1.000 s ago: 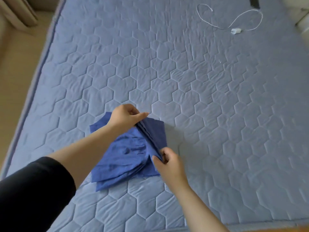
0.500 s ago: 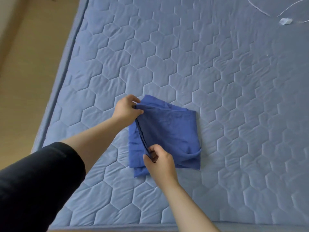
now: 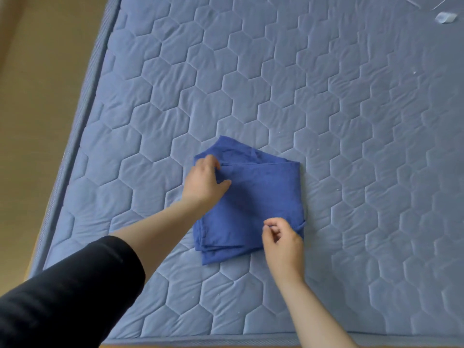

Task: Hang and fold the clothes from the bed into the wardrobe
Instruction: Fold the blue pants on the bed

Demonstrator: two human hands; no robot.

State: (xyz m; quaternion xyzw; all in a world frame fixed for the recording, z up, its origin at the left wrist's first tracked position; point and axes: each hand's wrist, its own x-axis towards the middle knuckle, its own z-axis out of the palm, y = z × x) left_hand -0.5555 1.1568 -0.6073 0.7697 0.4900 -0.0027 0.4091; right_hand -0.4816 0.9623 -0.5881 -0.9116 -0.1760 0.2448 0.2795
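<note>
Blue garment (image 3: 251, 202), where is it lying?

On the bed (image 3: 326, 116), close to the edge nearest the person. It is folded into a thick, roughly square packet, with several layers showing along its near edge.

Why is the left hand (image 3: 204, 185) on it?

It seems to pin the far left corner. The fingers (image 3: 209, 163) curl onto the cloth at the fold line and the thumb lies flat across the top, which I think keeps the layers from springing open.

And the right hand (image 3: 282, 241)?

It sits over the near right corner, fingers bent, thumb and forefinger close together. I cannot tell whether they pinch cloth or nothing at all.

So the folding is nearly over?

I judge so. The packet looks ready to carry to the wardrobe, which is out of view. Loose layers could slip when it is lifted.

Anything else around?

A black sleeve (image 3: 65, 297) on the left arm, a white plug (image 3: 445, 17) well apart at the far corner, and tan floor (image 3: 37, 96) beside the bed.
</note>
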